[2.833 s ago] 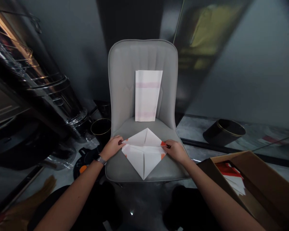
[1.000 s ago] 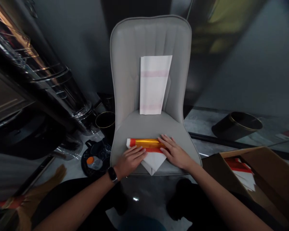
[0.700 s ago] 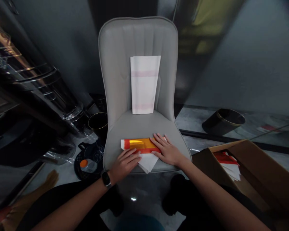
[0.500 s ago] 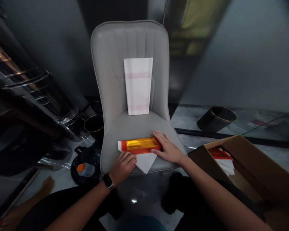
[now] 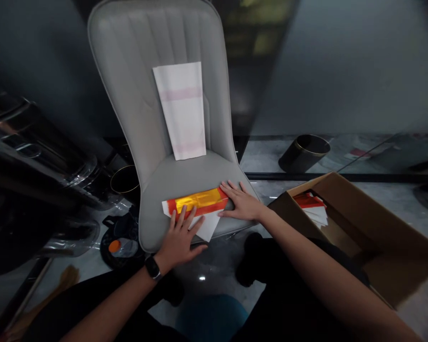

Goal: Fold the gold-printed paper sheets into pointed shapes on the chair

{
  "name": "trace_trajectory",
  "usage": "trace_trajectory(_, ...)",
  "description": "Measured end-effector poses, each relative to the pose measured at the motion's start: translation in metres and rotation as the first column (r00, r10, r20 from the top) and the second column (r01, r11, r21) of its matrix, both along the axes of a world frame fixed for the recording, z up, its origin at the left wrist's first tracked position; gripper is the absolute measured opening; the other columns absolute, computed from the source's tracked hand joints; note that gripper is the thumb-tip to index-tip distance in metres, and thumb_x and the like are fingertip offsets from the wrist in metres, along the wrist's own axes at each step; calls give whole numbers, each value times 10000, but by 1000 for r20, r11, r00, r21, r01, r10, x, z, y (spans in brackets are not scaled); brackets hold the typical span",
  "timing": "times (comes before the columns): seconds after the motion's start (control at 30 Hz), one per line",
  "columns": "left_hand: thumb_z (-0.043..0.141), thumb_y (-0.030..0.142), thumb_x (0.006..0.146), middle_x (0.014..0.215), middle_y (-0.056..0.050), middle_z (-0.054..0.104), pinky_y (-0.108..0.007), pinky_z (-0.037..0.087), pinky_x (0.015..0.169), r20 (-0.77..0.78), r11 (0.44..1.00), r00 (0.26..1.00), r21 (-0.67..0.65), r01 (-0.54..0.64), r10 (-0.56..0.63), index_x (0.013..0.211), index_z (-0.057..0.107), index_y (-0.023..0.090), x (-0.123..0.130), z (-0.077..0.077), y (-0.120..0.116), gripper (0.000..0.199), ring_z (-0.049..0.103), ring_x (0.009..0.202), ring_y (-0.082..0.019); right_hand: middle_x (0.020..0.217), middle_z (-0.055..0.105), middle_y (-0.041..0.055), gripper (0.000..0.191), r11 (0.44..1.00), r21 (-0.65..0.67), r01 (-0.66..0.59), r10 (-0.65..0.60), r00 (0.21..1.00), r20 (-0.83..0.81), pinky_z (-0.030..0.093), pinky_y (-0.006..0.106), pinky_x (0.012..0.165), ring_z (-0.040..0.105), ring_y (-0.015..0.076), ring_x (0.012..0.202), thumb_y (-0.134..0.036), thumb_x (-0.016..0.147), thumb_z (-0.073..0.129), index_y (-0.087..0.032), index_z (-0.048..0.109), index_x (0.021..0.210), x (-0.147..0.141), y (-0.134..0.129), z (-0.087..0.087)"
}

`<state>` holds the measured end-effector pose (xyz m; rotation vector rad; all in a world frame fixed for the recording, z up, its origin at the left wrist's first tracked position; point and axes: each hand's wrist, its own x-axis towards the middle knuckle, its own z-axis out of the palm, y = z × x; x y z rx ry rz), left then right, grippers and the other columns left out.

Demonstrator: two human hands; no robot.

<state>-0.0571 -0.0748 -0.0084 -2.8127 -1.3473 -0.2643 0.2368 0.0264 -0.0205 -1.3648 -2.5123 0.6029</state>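
A folded white paper lies on the grey upholstered chair seat, tilted slightly. A gold-and-red band runs along its upper part, and a white triangular flap points toward me. My left hand rests flat at the paper's lower edge with fingers spread, covering part of the flap. My right hand touches the paper's right end, fingers spread on the seat and band. Neither hand pinches the paper. A tall white folded sheet with faint pink stripes leans against the chair back.
An open cardboard box to the right holds red-and-white papers. A black cylindrical pot stands behind it. On the left are another black pot, a bottle on a dark bag, and shiny metal items.
The paper has gone from a flat white diamond to a folded band with gold and red showing. My left hand has slid toward me, and the view has swung, tilting the chair.
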Motion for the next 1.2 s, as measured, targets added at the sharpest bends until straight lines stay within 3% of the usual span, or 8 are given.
trace_trajectory(0.1, 455, 754, 938, 1665, -143, 307, -670, 183, 1202, -41, 997, 999, -74, 22, -25, 1599, 358, 254, -3, 8, 4, 835, 187, 1541, -437, 1688, 241, 118, 1183, 999, -47, -11, 12, 1000, 20, 25, 648, 1257, 122, 386, 1569, -818, 752, 662, -221, 176, 1651, 1, 5, 7)
trace_trajectory(0.27, 325, 483, 1077, 1652, -116, 349, -545, 247, 1237, 2, 988, 992, -80, -129, 129, 1498, 521, 216, 1, 23, 27, 535, 272, 1540, -322, 1696, 207, 124, 1273, 997, -69, -25, 27, 999, 32, -2, 645, 1256, 101, 383, 1573, -817, 693, 712, -213, 140, 1656, 2, 8, 8)
trace_trajectory(0.43, 496, 539, 1012, 1693, -156, 225, -646, 149, 1235, -38, 974, 974, -43, -224, 222, 1584, 396, 204, 7, 11, 44, 672, 170, 1554, -426, 1696, 193, 154, 1272, 999, -29, -33, 34, 999, 42, 26, 665, 1245, 113, 396, 1569, -840, 698, 684, -196, 147, 1654, 2, 3, 6)
trace_trajectory(0.57, 481, 602, 999, 1685, -163, 244, -633, 147, 1237, -92, 967, 966, -55, -248, 243, 1597, 373, 208, 7, 7, 45, 724, 193, 1549, -428, 1693, 171, 189, 1274, 988, 119, -97, 93, 995, 43, 27, 649, 1248, 113, 401, 1568, -885, 710, 623, -157, 163, 1649, -9, -16, 6)
trace_trajectory(0.67, 458, 626, 999, 1681, -167, 257, -619, 142, 1241, -121, 969, 965, -66, -240, 231, 1595, 374, 201, 6, 9, 44, 737, 199, 1549, -418, 1673, 247, 194, 1215, 966, 202, -160, 153, 987, 49, 6, 634, 1252, 167, 399, 1559, -910, 746, 547, -162, 211, 1641, -20, -33, 3)
trace_trajectory(0.8, 478, 623, 992, 1699, -152, 207, -623, 140, 1238, -108, 965, 963, -61, -254, 246, 1597, 369, 233, -2, 7, 40, 728, 167, 1558, -414, 1656, 298, 183, 1091, 969, 181, -168, 159, 985, 61, 15, 650, 1246, 250, 375, 1542, -882, 815, 493, -198, 253, 1631, -19, -43, -3)
trace_trajectory(0.97, 499, 622, 983, 1706, -153, 178, -658, 160, 1216, -50, 960, 961, -54, -276, 273, 1596, 367, 248, -9, 1, 34, 731, 116, 1559, -442, 1678, 239, 156, 1012, 976, 169, -138, 134, 990, 33, 0, 651, 1244, 216, 354, 1555, -839, 836, 532, -243, 295, 1618, -10, -44, -6)
trace_trajectory(1.2, 532, 654, 951, 1675, -158, 283, -630, 192, 1213, -56, 940, 956, -175, -294, 289, 1573, 411, 265, -9, 12, 39, 743, 231, 1537, -424, 1676, 249, 152, 1005, 989, 97, -112, 115, 993, -26, -28, 657, 1241, 203, 381, 1554, -786, 809, 638, -240, 348, 1601, -12, -47, -3)
